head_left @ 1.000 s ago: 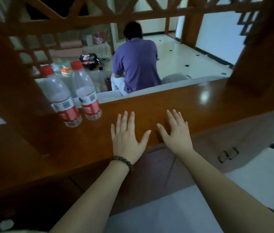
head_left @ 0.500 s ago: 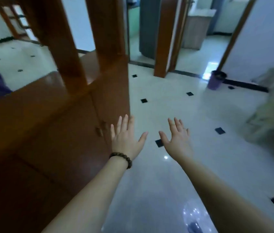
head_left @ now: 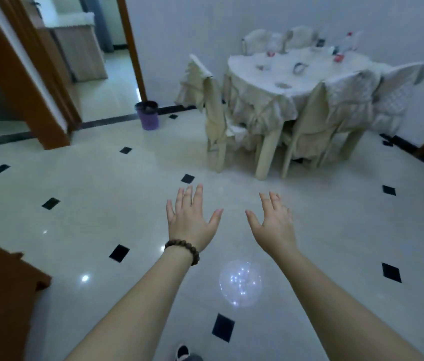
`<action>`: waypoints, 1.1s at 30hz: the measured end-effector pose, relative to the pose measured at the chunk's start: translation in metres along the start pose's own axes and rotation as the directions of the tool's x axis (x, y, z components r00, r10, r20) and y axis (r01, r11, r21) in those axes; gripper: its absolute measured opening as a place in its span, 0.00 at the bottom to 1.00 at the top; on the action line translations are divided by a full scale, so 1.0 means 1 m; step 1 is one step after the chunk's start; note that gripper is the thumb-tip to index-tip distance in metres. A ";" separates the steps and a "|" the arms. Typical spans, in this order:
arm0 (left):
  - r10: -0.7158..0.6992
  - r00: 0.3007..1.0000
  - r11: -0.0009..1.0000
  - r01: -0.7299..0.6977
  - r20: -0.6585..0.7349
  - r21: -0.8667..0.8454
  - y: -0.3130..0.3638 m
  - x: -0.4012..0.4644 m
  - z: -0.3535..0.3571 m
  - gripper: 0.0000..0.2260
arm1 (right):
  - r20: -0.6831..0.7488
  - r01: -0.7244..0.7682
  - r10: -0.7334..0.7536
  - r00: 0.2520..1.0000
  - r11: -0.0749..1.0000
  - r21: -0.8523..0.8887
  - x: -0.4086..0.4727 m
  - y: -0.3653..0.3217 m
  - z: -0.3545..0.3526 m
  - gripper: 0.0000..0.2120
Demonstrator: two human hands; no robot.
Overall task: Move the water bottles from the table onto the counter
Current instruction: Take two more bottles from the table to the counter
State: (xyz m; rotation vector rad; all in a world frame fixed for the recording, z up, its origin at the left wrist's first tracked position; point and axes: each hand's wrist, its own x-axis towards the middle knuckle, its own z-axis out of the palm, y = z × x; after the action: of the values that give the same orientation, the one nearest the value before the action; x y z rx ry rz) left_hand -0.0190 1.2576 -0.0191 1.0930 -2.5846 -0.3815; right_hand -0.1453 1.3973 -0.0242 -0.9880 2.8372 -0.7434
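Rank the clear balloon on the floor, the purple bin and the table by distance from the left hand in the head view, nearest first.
From the left hand:
1. Clear balloon, on the floor just below, between the forearms.
2. Purple bin, up-left by the doorway.
3. Table, far right against the wall.

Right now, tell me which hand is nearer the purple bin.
Left. The left hand is below and slightly right of the bin; the right hand is farther right.
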 end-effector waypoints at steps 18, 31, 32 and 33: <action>0.183 0.980 0.983 -0.180 0.075 -0.040 0.097 0.392 0.105 0.36 | -0.117 -0.229 0.234 0.965 0.972 0.056 0.361 0.079 -0.004 0.29; 0.215 0.972 0.970 -0.202 0.091 -0.134 0.216 0.662 0.209 0.36 | -0.185 -0.243 0.259 0.948 0.964 0.109 0.651 0.176 -0.014 0.29; 0.211 0.973 0.970 -0.196 0.094 -0.147 0.229 0.684 0.220 0.36 | -0.184 -0.227 0.244 0.952 0.968 0.107 0.677 0.187 -0.016 0.29; 0.203 0.974 0.970 -0.187 0.096 -0.158 0.243 0.707 0.230 0.36 | -0.176 -0.216 0.232 0.957 0.971 0.105 0.704 0.199 -0.020 0.29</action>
State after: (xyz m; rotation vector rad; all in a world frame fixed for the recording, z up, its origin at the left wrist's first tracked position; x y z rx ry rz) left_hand -0.7308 0.9343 -0.0180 0.7788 -2.6802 -0.5902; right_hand -0.8229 1.1218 -0.0194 -0.5983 2.9763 -0.9677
